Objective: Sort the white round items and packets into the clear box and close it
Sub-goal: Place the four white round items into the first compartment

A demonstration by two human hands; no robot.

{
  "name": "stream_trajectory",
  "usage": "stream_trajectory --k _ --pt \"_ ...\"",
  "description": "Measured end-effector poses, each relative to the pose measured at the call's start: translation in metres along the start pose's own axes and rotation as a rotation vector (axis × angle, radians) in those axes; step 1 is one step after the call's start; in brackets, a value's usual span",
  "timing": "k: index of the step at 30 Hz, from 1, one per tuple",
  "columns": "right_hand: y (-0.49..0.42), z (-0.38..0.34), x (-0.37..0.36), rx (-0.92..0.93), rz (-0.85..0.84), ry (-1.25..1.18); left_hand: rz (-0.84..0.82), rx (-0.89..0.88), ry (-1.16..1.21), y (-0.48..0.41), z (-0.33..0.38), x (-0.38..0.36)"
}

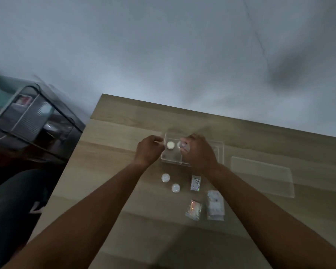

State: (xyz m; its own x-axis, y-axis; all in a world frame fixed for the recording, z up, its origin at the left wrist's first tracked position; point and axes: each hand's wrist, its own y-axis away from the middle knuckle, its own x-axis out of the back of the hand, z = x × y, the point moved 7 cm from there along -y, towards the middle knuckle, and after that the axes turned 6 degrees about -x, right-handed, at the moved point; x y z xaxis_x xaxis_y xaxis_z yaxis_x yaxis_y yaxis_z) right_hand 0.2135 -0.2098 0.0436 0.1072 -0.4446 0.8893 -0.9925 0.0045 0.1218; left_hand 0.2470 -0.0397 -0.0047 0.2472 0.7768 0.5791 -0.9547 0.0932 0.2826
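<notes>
While both bare arms reach forward over the wooden tabletop, the clear box stands open near the far edge, about in the middle of its width. A divider splits the box into compartments. In the left compartment one white round item lies on the bottom. The right hand is over the box and its fingers are closed around a second round item, which it holds just right of the first one; the picture is blurred here, so I cannot tell if this item already touches the bottom or which compartment it is over. The left hand is at the left wall of the box, the fingers curled and pinched together; I cannot tell if they grip the wall or only touch it.

The flat clear lid lies on the tabletop to the right of the box, near the right edge, apart from it.

Nearer to the person, two more white round items rest on the tabletop close to each other. Right of them lies a small shiny packet, then a second shiny packet closer to the near edge, and beside that a larger white packet.

Left of the tabletop, beyond its left edge, stands a dark transparent bin with unclear things inside.
</notes>
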Motion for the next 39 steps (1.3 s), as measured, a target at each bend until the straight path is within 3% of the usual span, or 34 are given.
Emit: stream_trajectory --k 6,16,19,22,25,30,39 --pt "-0.030 -0.018 -0.020 0.079 -0.067 0.500 0.014 0.062 0.135 0.006 -0.013 -0.005" --pt "-0.039 -0.010 -0.033 -0.023 -0.089 0.583 0.016 0.043 0.139 0.007 -0.014 -0.005" --pt "-0.032 -0.009 -0.022 -0.042 -0.071 0.485 0.032 0.031 0.117 0.011 -0.017 -0.001" --pt "-0.010 -0.013 -0.002 -0.044 0.017 0.162 0.049 0.006 0.051 0.024 -0.026 0.005" --pt "0.032 -0.016 -0.002 -0.014 0.000 -0.105 0.023 -0.058 -0.066 0.044 -0.037 0.006" --pt "0.093 -0.003 -0.065 -0.044 -0.240 0.043 -0.220 -0.321 -0.287 0.074 -0.037 -0.018" --pt "0.111 0.011 -0.089 -0.093 -0.147 0.052 -0.234 -0.425 -0.428 0.077 -0.023 -0.032"
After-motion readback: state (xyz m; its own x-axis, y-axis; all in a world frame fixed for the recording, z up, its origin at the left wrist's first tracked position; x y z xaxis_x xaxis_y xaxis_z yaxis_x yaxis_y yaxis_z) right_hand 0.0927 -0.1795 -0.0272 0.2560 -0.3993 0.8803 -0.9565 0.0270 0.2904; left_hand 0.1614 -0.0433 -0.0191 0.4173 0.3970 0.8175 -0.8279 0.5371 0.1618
